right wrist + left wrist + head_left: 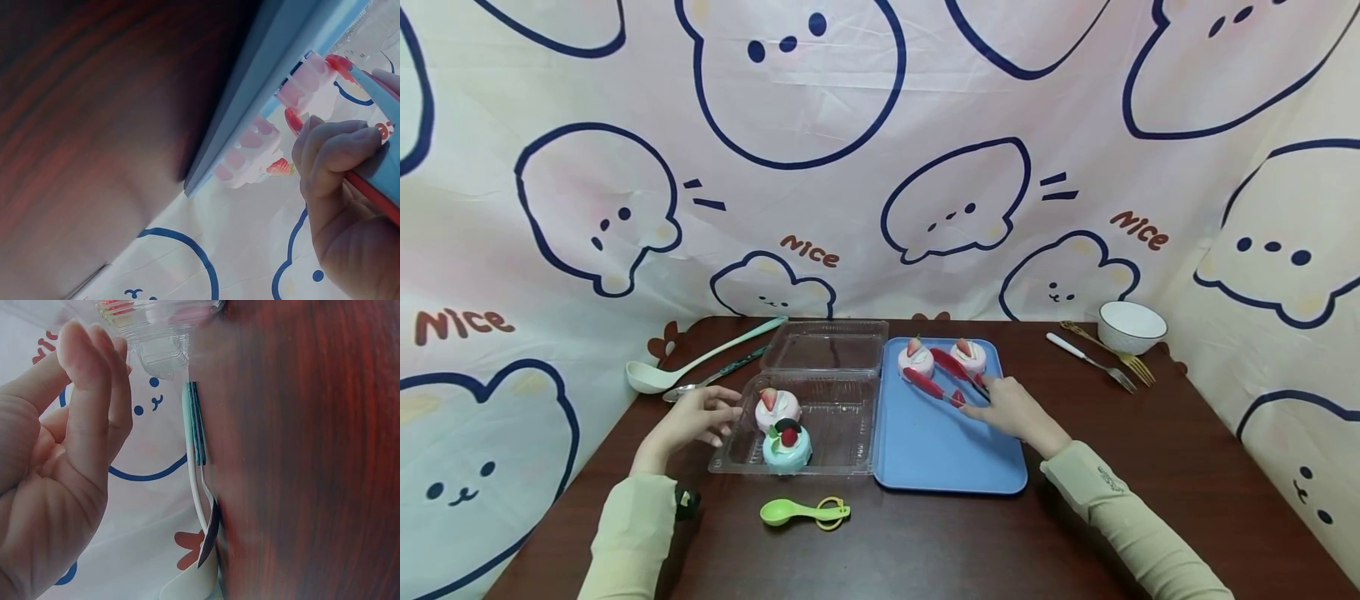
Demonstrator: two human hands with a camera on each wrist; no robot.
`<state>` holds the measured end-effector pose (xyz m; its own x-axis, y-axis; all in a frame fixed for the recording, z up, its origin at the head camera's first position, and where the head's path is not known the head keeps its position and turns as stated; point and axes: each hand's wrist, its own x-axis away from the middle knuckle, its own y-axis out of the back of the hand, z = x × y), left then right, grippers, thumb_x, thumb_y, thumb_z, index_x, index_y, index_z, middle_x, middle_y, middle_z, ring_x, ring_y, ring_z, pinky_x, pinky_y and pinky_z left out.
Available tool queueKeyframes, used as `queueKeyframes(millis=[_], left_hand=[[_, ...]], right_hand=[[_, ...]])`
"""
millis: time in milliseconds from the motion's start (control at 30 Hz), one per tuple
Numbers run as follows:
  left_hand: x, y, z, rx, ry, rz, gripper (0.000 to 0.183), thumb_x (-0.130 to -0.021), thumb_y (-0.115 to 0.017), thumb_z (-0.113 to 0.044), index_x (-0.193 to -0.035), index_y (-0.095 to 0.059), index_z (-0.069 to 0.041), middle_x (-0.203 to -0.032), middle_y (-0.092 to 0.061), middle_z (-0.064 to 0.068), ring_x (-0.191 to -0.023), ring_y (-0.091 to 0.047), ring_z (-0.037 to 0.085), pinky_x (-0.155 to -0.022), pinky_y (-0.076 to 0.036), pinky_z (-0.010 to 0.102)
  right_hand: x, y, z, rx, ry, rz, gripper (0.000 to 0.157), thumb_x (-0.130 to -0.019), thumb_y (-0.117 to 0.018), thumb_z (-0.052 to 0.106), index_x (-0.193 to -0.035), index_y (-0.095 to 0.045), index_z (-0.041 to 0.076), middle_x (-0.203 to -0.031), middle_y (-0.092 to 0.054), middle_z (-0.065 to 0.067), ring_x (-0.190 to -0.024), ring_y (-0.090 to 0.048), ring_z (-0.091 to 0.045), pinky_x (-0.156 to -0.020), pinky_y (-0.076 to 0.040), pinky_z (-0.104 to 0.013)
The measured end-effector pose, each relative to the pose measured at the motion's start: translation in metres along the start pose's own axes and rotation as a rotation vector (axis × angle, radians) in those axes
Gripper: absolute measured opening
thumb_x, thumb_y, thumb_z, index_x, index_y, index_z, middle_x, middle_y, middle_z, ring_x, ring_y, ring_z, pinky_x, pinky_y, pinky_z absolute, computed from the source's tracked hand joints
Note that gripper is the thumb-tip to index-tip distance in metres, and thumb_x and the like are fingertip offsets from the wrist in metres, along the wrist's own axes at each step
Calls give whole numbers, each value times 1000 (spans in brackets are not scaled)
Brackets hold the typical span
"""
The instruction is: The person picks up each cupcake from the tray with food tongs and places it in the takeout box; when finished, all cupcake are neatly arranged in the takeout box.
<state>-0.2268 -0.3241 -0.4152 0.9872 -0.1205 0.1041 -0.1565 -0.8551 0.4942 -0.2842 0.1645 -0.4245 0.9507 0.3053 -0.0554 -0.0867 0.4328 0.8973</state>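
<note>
My right hand (1017,410) grips a pair of red-tipped tongs (925,385) over the blue tray (947,457). The spread tips reach either side of a pink cake with a strawberry (914,362); a second pink cake (973,358) sits to its right. In the right wrist view, fingers wrap the blue-grey handle of the tongs (375,169). At the left edge of the clear plastic box (842,433), my left hand (696,414) hovers with loosely bent fingers and nothing in them. Inside the lid-back box are a pink cake (778,412) and a light-blue cake (787,456).
Behind my left hand lie a white ladle (655,377) and a spoon with a dark green handle (730,367). A green measuring spoon (786,511) is in front of the box. At the back right are a white bowl (1131,327), a white-handled fork (1086,356) and a gold fork (1131,362).
</note>
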Motion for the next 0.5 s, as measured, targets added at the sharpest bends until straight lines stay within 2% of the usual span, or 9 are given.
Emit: queueKeyframes(millis=[200, 333, 500], left_hand=[[0, 0, 0, -1, 5, -6, 44, -88, -60, -17, -122, -44, 8, -81, -58, 13, -63, -57, 20, -54, -53, 35], [0, 0, 0, 0, 6, -6, 44, -88, -59, -17, -122, -44, 8, -81, -58, 13, -63, -57, 20, -54, -53, 35], [0, 0, 1, 2, 8, -6, 44, -89, -59, -17, -122, -44, 8, -81, -58, 13, -63, -57, 20, -54, -53, 35]], right_hand=[[4, 2, 0, 3, 22, -26, 52, -76, -70, 41, -102, -56, -2, -55, -45, -4, -44, -39, -14, -39, -31, -19], [6, 6, 3, 13, 54, -87, 55, -76, -70, 41, -104, -56, -4, -52, -43, -3, -41, -35, -14, -37, -27, -19], [7, 8, 8, 19, 143, -172, 56, -76, -71, 41, -104, -56, -4, -50, -40, 0, -40, -33, -11, -37, -27, -18]])
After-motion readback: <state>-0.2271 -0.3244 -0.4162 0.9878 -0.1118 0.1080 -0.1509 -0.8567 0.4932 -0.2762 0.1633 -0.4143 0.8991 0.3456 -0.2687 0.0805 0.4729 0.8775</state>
